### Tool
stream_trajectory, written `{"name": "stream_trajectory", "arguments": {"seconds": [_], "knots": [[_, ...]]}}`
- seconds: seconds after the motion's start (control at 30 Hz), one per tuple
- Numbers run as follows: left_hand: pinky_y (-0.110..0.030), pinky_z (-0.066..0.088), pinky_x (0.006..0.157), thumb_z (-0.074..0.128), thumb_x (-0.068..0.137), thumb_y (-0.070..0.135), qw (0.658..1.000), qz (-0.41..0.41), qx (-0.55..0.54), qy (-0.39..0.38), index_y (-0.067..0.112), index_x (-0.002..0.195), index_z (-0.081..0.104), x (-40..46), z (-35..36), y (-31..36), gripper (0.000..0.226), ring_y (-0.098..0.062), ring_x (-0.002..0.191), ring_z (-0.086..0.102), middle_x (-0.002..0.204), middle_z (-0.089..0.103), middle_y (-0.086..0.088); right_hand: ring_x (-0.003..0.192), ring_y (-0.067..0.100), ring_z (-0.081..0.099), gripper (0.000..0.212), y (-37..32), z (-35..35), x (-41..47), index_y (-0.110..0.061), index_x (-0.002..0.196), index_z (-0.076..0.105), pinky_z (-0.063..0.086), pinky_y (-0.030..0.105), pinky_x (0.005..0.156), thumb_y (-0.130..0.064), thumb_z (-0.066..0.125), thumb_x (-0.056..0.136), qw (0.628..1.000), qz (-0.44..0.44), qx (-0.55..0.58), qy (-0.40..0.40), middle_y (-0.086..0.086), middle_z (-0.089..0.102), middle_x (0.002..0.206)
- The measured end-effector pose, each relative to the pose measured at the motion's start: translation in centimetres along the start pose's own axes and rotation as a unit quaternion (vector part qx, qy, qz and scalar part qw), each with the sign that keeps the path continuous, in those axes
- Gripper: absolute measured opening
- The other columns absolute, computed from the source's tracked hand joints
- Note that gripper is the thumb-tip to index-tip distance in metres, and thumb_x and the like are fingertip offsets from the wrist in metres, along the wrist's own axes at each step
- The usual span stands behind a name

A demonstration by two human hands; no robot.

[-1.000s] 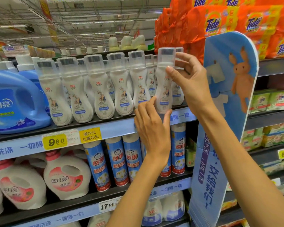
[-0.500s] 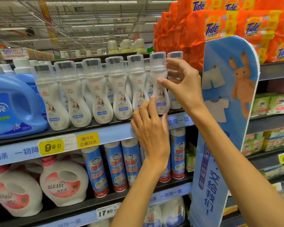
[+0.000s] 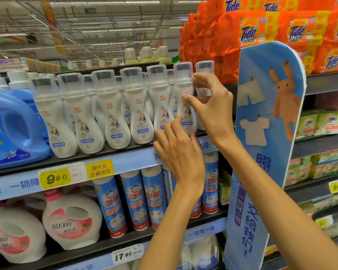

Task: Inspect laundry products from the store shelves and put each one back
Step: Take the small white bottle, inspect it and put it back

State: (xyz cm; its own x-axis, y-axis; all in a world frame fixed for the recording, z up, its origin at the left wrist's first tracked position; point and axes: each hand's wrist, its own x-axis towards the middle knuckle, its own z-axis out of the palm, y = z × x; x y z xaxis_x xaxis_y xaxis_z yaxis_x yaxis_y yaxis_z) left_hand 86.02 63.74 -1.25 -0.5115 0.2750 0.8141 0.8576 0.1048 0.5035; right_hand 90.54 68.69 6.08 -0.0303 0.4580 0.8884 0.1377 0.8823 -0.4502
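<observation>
A white waisted bottle (image 3: 183,82) with a clear cap stands at the right end of a row of like bottles (image 3: 109,114) on the upper shelf (image 3: 125,160). My right hand (image 3: 213,110) pinches its neck, thumb on the front and fingers curled round the right side. My left hand (image 3: 180,156) cups its base from below and in front, fingers at the left and thumb at the right. The bottle's bottom is hidden behind my left hand. One more bottle (image 3: 204,67) stands just behind my right fingers.
A big blue detergent jug (image 3: 12,129) sits at the shelf's left. Blue spray cans (image 3: 135,201) and white-and-pink jugs (image 3: 70,223) fill the shelf below. Orange Tide packs (image 3: 271,30) are stacked top right. A blue cardboard sign with a rabbit (image 3: 267,133) juts out right of my hands.
The bottle has gone down and back into the row, from raised above its neighbours to level with them. Both hands followed it and stay on it.
</observation>
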Motion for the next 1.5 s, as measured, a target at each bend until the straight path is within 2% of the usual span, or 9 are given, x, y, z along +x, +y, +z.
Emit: {"name": "stream_trajectory", "arguments": {"seconds": [0.23, 0.4, 0.57, 0.67, 0.87, 1.0, 1.1, 1.23, 1.5], "knots": [[-0.035, 0.035, 0.09, 0.067, 0.086, 0.022, 0.999, -0.007, -0.038, -0.025, 0.015, 0.129, 0.051, 0.1, -0.2, -0.5, 0.046, -0.022, 0.105, 0.05, 0.106, 0.06, -0.002, 0.107, 0.022, 0.054, 0.033, 0.4, -0.6, -1.3, -0.003, 0.116, 0.058, 0.05, 0.029, 0.087, -0.013, 0.068, 0.087, 0.995, -0.004, -0.015, 0.101, 0.001, 0.055, 0.112], [-0.034, 0.039, 0.088, 0.072, 0.081, 0.015, 0.996, 0.014, -0.087, 0.005, 0.011, 0.127, 0.054, 0.2, -0.5, -0.6, 0.049, -0.023, 0.095, 0.052, 0.095, 0.06, -0.003, 0.138, 0.022, 0.034, 0.053, 1.7, 0.0, -2.5, -0.001, 0.141, 0.034, 0.029, 0.029, 0.113, -0.009, 0.057, 0.094, 0.995, 0.06, -0.035, 0.066, 0.014, 0.039, 0.145], [-0.029, 0.033, 0.094, 0.069, 0.084, 0.015, 0.994, 0.028, -0.105, -0.014, 0.012, 0.129, 0.053, 0.3, -0.5, -0.7, 0.048, -0.023, 0.099, 0.051, 0.1, 0.06, -0.005, 0.128, 0.017, 0.047, 0.057, 3.1, 0.0, -2.2, -0.008, 0.146, 0.028, 0.04, 0.026, 0.103, -0.02, 0.054, 0.097, 0.987, 0.158, 0.023, -0.004, 0.01, 0.05, 0.139], [-0.03, 0.034, 0.095, 0.067, 0.086, 0.016, 0.993, 0.031, -0.112, -0.031, 0.013, 0.129, 0.054, 0.4, -0.6, -0.9, 0.045, -0.024, 0.104, 0.052, 0.107, 0.061, -0.006, 0.114, 0.012, 0.056, 0.046, 3.4, -0.1, -2.1, -0.006, 0.137, 0.042, 0.046, 0.024, 0.094, -0.017, 0.057, 0.095, 0.989, 0.142, 0.025, 0.017, 0.004, 0.059, 0.125], [-0.023, 0.03, 0.1, 0.065, 0.088, 0.022, 0.981, 0.063, -0.152, -0.102, 0.014, 0.13, 0.052, 0.3, -1.9, -1.4, 0.044, -0.019, 0.113, 0.047, 0.118, 0.057, -0.003, 0.118, 0.01, 0.055, 0.044, 1.0, -1.3, -3.9, -0.007, 0.136, 0.044, 0.047, 0.02, 0.096, -0.018, 0.057, 0.095, 0.994, 0.096, 0.038, 0.041, 0.0, 0.058, 0.128], [-0.012, 0.041, 0.093, 0.067, 0.087, 0.024, 0.907, 0.03, -0.325, -0.266, 0.025, 0.131, 0.049, -0.3, -4.1, -1.8, 0.047, 0.007, 0.11, 0.052, 0.121, 0.056, 0.013, 0.115, 0.005, 0.058, 0.041, -1.6, -2.9, -5.5, -0.01, 0.133, 0.047, 0.05, 0.025, 0.093, -0.018, 0.059, 0.094, 0.987, 0.1, 0.119, 0.03, -0.003, 0.061, 0.123], [-0.015, 0.049, 0.086, 0.066, 0.087, 0.021, 0.841, -0.033, -0.438, -0.315, 0.024, 0.121, 0.055, -1.0, -5.8, -2.2, 0.036, -0.001, 0.106, 0.063, 0.115, 0.066, 0.008, 0.106, 0.005, 0.064, 0.039, -2.9, -4.3, -6.7, -0.012, 0.128, 0.051, 0.052, 0.019, 0.085, -0.016, 0.063, 0.09, 0.962, 0.156, 0.223, -0.034, -0.002, 0.065, 0.116], [-0.016, 0.052, 0.083, 0.068, 0.082, 0.016, 0.816, -0.088, -0.471, -0.323, 0.017, 0.116, 0.061, -2.4, -7.4, -3.5, 0.034, -0.006, 0.101, 0.067, 0.11, 0.071, 0.004, 0.107, 0.01, 0.065, 0.04, -3.4, -5.2, -7.7, -0.011, 0.127, 0.054, 0.053, 0.024, 0.088, -0.014, 0.064, 0.088, 0.933, 0.205, 0.272, -0.118, 0.003, 0.067, 0.117], [-0.01, 0.05, 0.078, 0.066, 0.084, 0.016, 0.791, -0.149, -0.482, -0.347, 0.031, 0.11, 0.06, -6.5, -9.5, -6.4, 0.03, -0.001, 0.101, 0.066, 0.107, 0.071, 0.017, 0.112, 0.017, 0.063, 0.04, -3.9, -4.8, -8.1, -0.008, 0.127, 0.056, 0.051, 0.035, 0.097, -0.025, 0.056, 0.091, 0.898, 0.242, 0.305, -0.203, 0.004, 0.068, 0.119]]}}
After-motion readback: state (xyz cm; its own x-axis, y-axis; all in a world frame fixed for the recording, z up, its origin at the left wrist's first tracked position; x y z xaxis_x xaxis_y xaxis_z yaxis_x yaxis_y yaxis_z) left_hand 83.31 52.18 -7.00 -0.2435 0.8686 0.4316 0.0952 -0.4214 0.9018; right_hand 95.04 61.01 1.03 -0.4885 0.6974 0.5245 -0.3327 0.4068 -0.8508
